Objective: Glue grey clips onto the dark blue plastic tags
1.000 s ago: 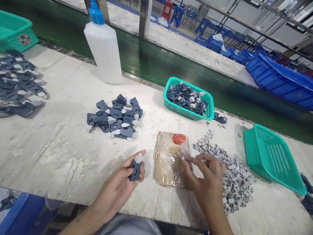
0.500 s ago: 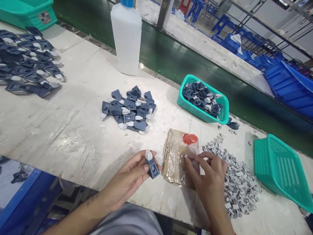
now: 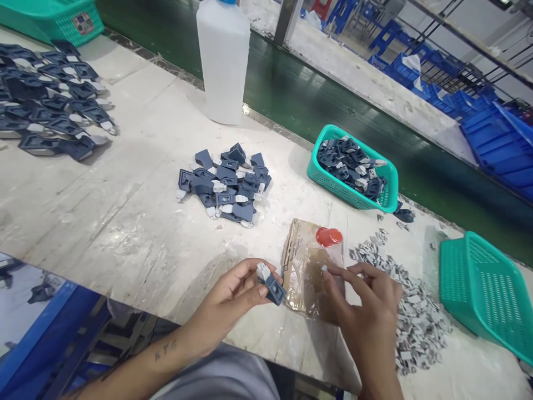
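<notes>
Between thumb and fingers, my left hand [image 3: 245, 291] grips a dark blue plastic part [image 3: 275, 290] with a light grey end piece [image 3: 263, 271] pointing away from me. My right hand [image 3: 368, 303] pinches a small light grey piece [image 3: 325, 269] over a plastic-wrapped cardboard pad [image 3: 300, 278]. A glossy red blob [image 3: 328, 237] lies at the pad's far end. Beside my right hand spreads a heap of small grey pieces [image 3: 422, 328], partly hidden by that hand. Beyond my left hand is a pile of blue-and-grey parts [image 3: 227, 186].
A green basket [image 3: 352, 197] holds more blue-and-grey parts; another green basket [image 3: 458, 278] stands at the right. A white bottle [image 3: 225, 66] stands near the table's far edge, before a green belt [image 3: 283, 103]. More dark blue parts [image 3: 54, 105] lie at far left.
My left hand has shifted slightly right and turned the blue part so that it slants. The right hand still pinches the small grey piece. The whole view has shifted slightly.
</notes>
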Motion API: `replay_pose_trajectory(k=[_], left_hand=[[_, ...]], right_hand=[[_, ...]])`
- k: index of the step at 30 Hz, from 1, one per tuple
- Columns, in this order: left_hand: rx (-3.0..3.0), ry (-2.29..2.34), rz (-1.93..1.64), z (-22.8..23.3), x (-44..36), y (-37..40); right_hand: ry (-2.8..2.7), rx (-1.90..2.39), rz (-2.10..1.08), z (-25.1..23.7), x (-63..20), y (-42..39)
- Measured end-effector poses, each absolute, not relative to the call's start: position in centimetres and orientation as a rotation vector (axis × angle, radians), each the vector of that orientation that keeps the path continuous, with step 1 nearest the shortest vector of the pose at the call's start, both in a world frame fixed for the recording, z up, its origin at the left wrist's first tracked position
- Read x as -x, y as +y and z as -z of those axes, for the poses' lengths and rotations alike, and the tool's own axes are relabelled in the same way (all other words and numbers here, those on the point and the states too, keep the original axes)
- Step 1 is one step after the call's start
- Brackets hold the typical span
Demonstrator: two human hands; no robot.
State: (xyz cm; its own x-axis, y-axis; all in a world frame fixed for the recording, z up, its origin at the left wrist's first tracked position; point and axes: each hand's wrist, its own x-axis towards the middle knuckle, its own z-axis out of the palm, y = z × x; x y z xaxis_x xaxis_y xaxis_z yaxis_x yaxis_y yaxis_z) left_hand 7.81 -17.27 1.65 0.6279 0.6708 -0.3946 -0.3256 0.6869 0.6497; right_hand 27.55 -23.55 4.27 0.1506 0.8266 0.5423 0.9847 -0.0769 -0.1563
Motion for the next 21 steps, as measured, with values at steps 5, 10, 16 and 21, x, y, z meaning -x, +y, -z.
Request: replay_pose_trajectory(k=[5, 10, 16, 21], left_hand=[[-0.716, 0.711, -0.593, -2.0, -7.8, -17.2], [-0.830, 0.742, -0.556, -2.5, -7.7, -17.0], [-0.894, 0.755, -0.543, -2.7, -7.6, -17.0], [-0.924, 0.751, -0.549, -2.5, -7.6, -17.1]], right_hand=[[-1.672, 1.966, 0.420, -3.6, -27.1, -23.7], [-1.561, 1.906, 0.233, -4.0, -24.4, -24.7], [-1.555, 1.800, 0.009, -3.6, -21.2, -24.8], [-1.545, 1.792, -0.047, -3.0, -21.1, -24.5]])
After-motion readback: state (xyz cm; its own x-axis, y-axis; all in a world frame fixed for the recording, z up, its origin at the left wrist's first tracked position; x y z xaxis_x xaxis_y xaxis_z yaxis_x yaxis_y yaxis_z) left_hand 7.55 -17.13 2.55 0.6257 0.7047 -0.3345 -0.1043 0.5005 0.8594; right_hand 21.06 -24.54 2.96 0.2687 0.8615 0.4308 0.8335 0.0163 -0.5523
